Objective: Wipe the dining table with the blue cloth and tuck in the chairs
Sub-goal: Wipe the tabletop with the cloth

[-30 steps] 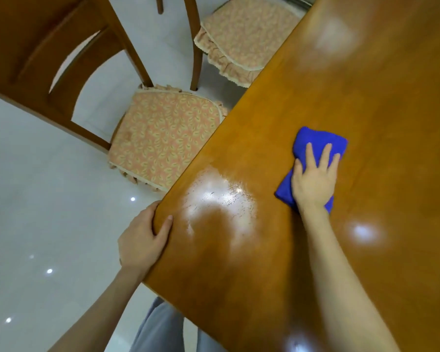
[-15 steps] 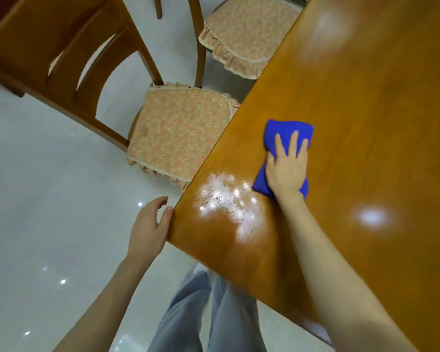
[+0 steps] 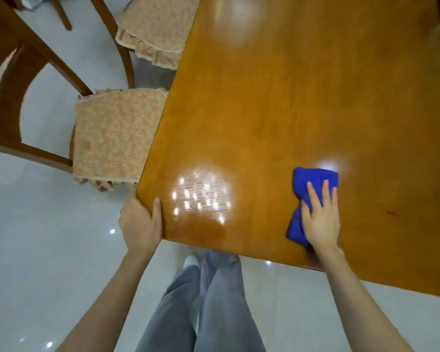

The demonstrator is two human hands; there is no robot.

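The blue cloth (image 3: 313,184) lies bunched on the glossy brown dining table (image 3: 277,102), near its front edge. My right hand (image 3: 320,217) presses flat on the cloth's near half, fingers spread. My left hand (image 3: 141,219) grips the table's near left corner, thumb on top. A wooden chair (image 3: 112,138) with a patterned cushion stands pulled out at the table's left side, its seat edge just under the tabletop. A second cushioned chair (image 3: 155,24) stands further back along the same side.
Pale shiny floor tiles (image 3: 36,237) spread to the left and below. My legs in grey trousers (image 3: 203,301) stand at the table's front edge. Bright light reflections mark the tabletop near the corner.
My right hand has slid the blue cloth to the right and nearer the front edge. My left hand has closed onto the table's corner. The view has swung to face the table end.
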